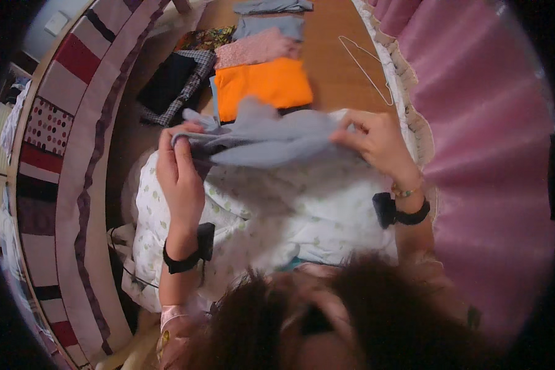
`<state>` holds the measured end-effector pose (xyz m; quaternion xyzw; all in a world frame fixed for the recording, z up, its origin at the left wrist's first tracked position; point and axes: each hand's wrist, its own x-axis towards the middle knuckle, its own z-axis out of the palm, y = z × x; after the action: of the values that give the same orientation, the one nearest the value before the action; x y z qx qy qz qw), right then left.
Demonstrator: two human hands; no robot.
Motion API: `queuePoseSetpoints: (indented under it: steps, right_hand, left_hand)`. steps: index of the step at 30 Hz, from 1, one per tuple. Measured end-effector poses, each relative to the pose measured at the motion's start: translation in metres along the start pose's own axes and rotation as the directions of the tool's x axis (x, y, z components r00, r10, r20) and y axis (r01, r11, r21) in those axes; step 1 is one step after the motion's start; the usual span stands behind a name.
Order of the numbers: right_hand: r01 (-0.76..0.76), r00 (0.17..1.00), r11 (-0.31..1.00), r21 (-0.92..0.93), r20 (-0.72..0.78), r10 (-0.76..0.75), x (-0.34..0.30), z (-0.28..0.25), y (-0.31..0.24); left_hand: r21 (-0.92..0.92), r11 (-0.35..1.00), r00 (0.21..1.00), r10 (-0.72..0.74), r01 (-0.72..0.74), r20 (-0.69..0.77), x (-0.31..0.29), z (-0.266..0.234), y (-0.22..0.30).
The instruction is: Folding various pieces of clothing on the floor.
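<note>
A light grey-blue garment (277, 139) is stretched between my two hands, blurred by motion; which kind of garment it is, I cannot tell. My left hand (180, 161) pinches its left end, thumb on top. At the other end, the fingers of my right hand (373, 142) are closed on the cloth's edge. Below the garment spreads a white quilt (259, 203) with small green prints. Just beyond it lies a folded orange garment (262, 89), partly behind the held cloth.
Past the orange piece lie a folded pink garment (256, 48) and folded grey garments (270, 26). Left of them sit a dark folded garment (166, 81) and a patterned cloth (206, 38). A white hanger (367, 69) rests on the wooden floor (330, 37) beside a pink curtain (475, 135).
</note>
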<state>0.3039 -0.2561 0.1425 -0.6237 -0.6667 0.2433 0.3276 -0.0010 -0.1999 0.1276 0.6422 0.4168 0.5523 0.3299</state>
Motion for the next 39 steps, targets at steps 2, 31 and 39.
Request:
queuePoseSetpoints:
  steps: [2, 31, 39]
  right_hand:
    - [-0.112, 0.981, 0.993, -0.033, 0.158, 0.116, -0.005, 0.011, 0.005]
    - [-0.667, 0.745, 0.312, 0.676, 0.618, 0.253, 0.001, 0.071, 0.004]
    - [-0.341, 0.900, 0.680, 0.649, 0.434, 0.037, -0.018, 0.131, 0.034]
  left_hand:
    - [-0.012, 0.974, 0.973, -0.225, 0.226, 0.042, -0.009, 0.000, -0.013]
    - [-0.387, 0.150, 0.387, -0.645, 0.910, 0.659, -0.035, -0.003, -0.048]
    - [-0.659, -0.125, 0.545, -0.460, 0.742, 0.700, -0.046, 0.010, -0.049]
